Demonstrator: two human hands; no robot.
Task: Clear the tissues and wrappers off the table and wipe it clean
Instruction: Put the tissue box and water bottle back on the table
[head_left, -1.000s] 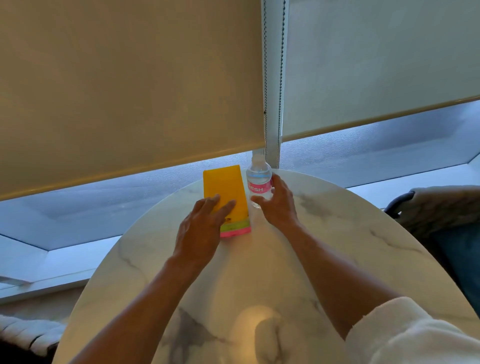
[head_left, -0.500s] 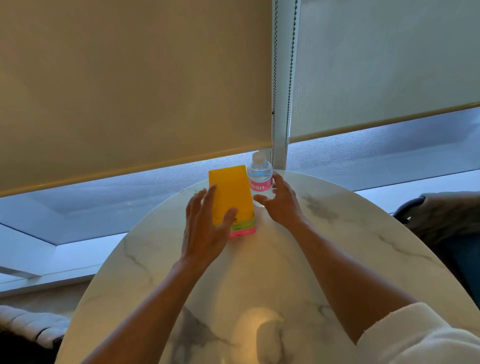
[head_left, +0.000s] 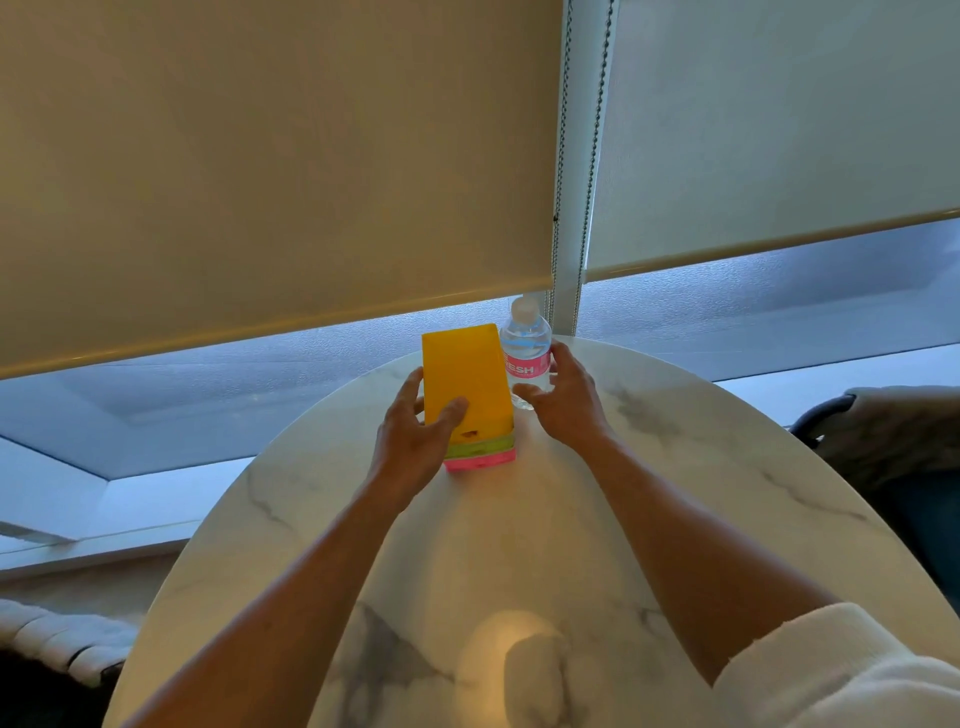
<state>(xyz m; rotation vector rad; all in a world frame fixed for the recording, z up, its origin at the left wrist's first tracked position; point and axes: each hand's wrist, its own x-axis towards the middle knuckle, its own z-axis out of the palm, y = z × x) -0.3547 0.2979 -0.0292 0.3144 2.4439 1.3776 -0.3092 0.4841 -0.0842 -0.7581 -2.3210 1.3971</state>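
Head view, looking forward and down: a round white marble table (head_left: 675, 519) with grey veins fills the lower part of the picture, and both bare forearms reach across it toward its far edge. Standing upright there is a yellow box (head_left: 464, 382) with a green band and a pink band at its base. The left hand (head_left: 415, 441) grips it low down, thumb laid across the front face and fingers curled round the left side. Just right of the box, touching or nearly so, a small clear bottle (head_left: 525, 348) with a white cap and a pink label stands upright. The right hand (head_left: 563, 397) cups the bottle's lower half, thumb in front and fingers curved round the right side; whether they press on it or only lie close cannot be told. No tissues or wrappers can be made out on the marble; whether the box holds tissues cannot be told. A white sleeve (head_left: 841, 675) covers the right upper arm at the lower right corner. Behind the table two cream roller blinds (head_left: 260, 156) hang partly down over a window, with bead chains (head_left: 592, 130) between them. A dark chair (head_left: 909, 457) sits at the right edge.
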